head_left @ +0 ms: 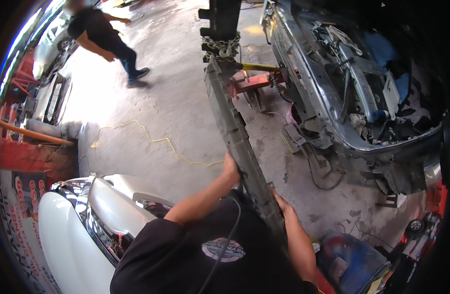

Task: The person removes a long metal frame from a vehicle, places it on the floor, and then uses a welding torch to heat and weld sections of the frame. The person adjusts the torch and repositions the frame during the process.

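A long grey metal beam [230,117] runs from near my chest up and away toward a dark post [221,19] wrapped with a chain [220,47]. My left hand [230,169] grips the beam's left edge. My right hand [282,203] holds its right edge a little lower. The beam's near end is hidden against my black shirt. A thin black cord hangs down across my chest.
A stripped car front [352,98] with exposed engine bay stands at right. A white car [83,220] is at lower left. A yellow cord [151,139] lies on the concrete floor. Another person [102,34] walks at upper left. A red jack frame [257,81] sits near the post.
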Available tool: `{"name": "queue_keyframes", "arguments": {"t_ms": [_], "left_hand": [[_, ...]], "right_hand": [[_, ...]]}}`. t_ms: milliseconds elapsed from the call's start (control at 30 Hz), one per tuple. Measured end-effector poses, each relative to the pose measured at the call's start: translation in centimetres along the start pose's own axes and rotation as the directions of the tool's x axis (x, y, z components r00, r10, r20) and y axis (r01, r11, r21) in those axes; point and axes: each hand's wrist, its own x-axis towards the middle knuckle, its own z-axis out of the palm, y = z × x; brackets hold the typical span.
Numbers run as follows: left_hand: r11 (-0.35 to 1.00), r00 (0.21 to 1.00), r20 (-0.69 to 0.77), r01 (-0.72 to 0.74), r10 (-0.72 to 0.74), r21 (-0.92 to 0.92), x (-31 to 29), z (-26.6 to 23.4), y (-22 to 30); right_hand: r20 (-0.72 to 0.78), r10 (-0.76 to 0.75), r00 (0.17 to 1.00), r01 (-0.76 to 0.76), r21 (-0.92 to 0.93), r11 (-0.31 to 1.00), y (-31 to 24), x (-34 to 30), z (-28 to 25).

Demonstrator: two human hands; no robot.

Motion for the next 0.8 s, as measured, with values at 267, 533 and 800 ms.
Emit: {"name": "queue_keyframes", "arguments": {"t_ms": [267, 533, 800], "left_hand": [[0.994, 0.997, -0.04, -0.065, 0.062, -0.085, 2.0, 0.4, 6.9], [0.961, 0.992, -0.005, -0.127, 0.129, -0.245, 11.6, -3.0, 19.9], [0.921, 0.983, 0.008, -0.169, 0.184, -0.35, 24.2, -6.8, 39.4]], "right_hand": [[0.037, -0.03, 0.999, 0.035, -0.151, 0.988, -6.9, 4.9, 3.7], [0.055, 0.217, 0.975, -0.189, -0.313, 0.931, -17.6, 14.5, 13.2], [0.023, 0.222, 0.975, -0.195, -0.395, 0.898, -28.7, 28.8, 29.7]]}}
